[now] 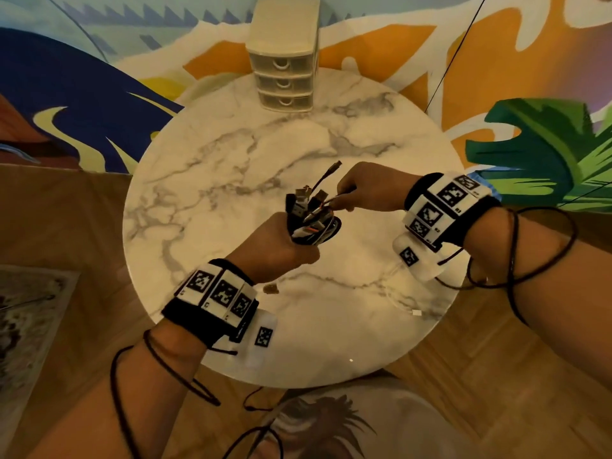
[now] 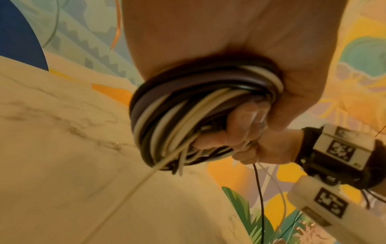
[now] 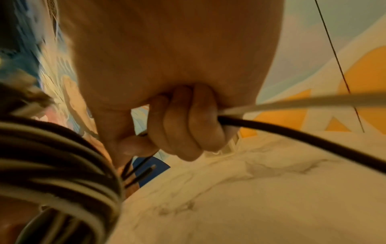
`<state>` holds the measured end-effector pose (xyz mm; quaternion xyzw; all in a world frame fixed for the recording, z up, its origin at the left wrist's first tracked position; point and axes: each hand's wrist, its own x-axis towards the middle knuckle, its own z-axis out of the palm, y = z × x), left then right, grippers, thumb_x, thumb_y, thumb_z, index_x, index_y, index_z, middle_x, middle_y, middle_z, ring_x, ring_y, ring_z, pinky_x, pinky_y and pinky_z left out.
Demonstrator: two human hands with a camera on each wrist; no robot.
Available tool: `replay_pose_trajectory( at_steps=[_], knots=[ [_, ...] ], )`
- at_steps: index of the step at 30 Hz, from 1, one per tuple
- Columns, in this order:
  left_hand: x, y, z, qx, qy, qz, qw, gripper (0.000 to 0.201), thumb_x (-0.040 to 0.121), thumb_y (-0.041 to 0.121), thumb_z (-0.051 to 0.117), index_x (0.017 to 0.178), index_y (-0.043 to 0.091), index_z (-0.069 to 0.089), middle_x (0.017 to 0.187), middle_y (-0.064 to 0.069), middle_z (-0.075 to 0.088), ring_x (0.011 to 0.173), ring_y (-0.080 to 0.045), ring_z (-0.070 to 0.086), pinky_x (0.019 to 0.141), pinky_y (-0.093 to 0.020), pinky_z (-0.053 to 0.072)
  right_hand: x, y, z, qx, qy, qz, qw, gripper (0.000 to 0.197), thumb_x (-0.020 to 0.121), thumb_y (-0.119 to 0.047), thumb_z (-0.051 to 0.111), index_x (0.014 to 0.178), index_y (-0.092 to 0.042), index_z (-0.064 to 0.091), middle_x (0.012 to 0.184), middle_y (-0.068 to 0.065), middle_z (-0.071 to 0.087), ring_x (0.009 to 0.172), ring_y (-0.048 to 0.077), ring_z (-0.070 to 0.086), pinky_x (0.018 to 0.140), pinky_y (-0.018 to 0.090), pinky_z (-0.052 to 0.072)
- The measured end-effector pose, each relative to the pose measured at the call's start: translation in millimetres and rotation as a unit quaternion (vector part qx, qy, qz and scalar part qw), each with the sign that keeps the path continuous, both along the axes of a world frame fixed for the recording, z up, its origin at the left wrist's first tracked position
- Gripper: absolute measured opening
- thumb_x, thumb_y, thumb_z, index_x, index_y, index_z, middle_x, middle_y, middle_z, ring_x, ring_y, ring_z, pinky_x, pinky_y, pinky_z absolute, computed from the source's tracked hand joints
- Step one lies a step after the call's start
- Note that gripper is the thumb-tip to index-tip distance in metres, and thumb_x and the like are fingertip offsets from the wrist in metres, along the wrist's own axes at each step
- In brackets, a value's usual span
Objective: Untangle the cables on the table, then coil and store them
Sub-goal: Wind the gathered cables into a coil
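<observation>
Left hand [image 1: 275, 250] fist gripping coiled bundle of black and white cables [image 1: 309, 220] above round marble counter [image 1: 205, 180], right hand [image 1: 371, 187] grip pinching loose black and white strands beside it

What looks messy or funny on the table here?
The cable bundle in the left hand is not a neat coil: plug ends stick out of its top at different angles. The right hand pinches strands. One white cable trails loose across the marble table. A small brown bit lies there too.

black wristbands [image 1: 212, 313] with white marker tiles [image 1: 450, 197], thin black cords [image 1: 530, 260] round forearms
</observation>
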<state>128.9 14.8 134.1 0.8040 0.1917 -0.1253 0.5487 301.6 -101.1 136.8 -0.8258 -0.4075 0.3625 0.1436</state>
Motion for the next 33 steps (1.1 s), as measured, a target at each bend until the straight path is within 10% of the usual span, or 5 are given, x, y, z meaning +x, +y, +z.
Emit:
replay_pose_trajectory(
  at_steps=[11,14,18,25,33],
  knots=[
    [15.0,3.2,-13.1,0.079,-0.016,0.086,0.993,0.009,0.077,0.002,0.064,0.085,0.005,0.066,0.071,-0.010,0.064,0.065,-0.016,0.059,0.055,-0.021,0.040,-17.6,5.3,8.7,0.098,0.016,-0.099,0.990,0.043,0.098,-0.028,0.047,0.057,-0.014,0.042,0.054,0.001,0.040,0.048,0.012,0.034,0.051,0.028,0.027],
    [6.2,-5.1,-5.9,0.112,-0.046,0.017,0.993,0.023,0.076,0.002,0.065,0.068,0.023,0.059,0.064,0.007,0.060,0.060,0.005,0.054,0.056,-0.013,0.038,-5.3,4.5,7.2,0.127,0.040,-0.193,0.972,0.043,0.096,-0.025,0.049,0.056,-0.016,0.036,0.052,0.000,0.035,0.037,0.007,0.032,0.048,0.026,0.024],
    [-2.8,-19.8,-4.3,0.171,-0.119,-0.067,0.976,0.044,0.068,0.035,0.065,0.109,0.021,0.068,0.099,0.005,0.070,0.099,-0.014,0.064,0.087,-0.027,0.049,5.0,5.0,2.7,0.105,0.052,-0.264,0.957,0.032,0.095,-0.025,0.049,0.065,-0.015,0.044,0.055,-0.001,0.036,0.044,0.009,0.032,0.047,0.026,0.025],
    [-16.2,-41.3,7.5,0.290,-0.226,-0.231,0.901,0.032,0.059,0.029,0.071,0.086,0.016,0.061,0.064,0.002,0.064,0.053,-0.021,0.059,0.055,-0.021,0.043,9.4,5.5,-5.0,0.067,0.003,-0.242,0.968,0.042,0.094,-0.026,0.047,0.057,-0.007,0.046,0.057,0.009,0.041,0.056,0.023,0.039,0.057,0.034,0.030],
    [-9.0,-18.6,-17.1,0.286,-0.151,-0.120,0.939,0.048,0.066,0.038,0.065,0.107,0.014,0.064,0.084,-0.007,0.072,0.076,-0.032,0.067,0.066,-0.034,0.053,6.0,-9.8,-1.2,0.044,0.119,-0.253,0.959,0.040,0.092,-0.032,0.055,0.058,-0.016,0.040,0.050,0.004,0.033,0.042,0.019,0.025,0.045,0.028,0.021]
  ],
)
